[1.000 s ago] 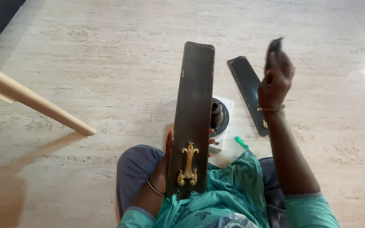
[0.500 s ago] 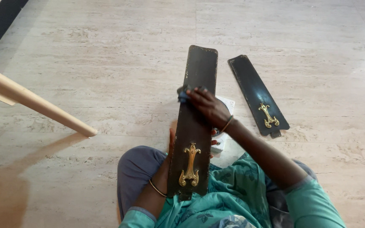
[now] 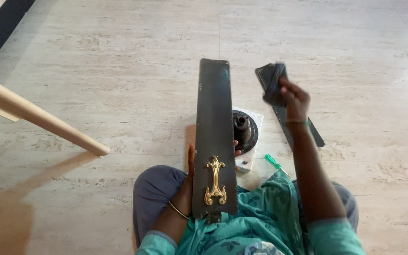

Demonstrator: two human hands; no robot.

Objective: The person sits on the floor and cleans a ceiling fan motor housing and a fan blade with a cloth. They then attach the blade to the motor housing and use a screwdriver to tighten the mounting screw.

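left hand [image 3: 188,175] grips the long dark fan blade with the brass ornament [image 3: 215,146] propped upright on the lap; right hand [image 3: 293,98] is raised, clutching a dark rag [image 3: 274,84]; one-handed hold looks shaky, so the blade could tip onto the black motor hub [image 3: 242,128]

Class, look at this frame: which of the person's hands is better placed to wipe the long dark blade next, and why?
Probably the right hand: it is raised free beside the blade and grips a dark cloth. The left hand is occupied, gripping the blade's lower part and propping it up.
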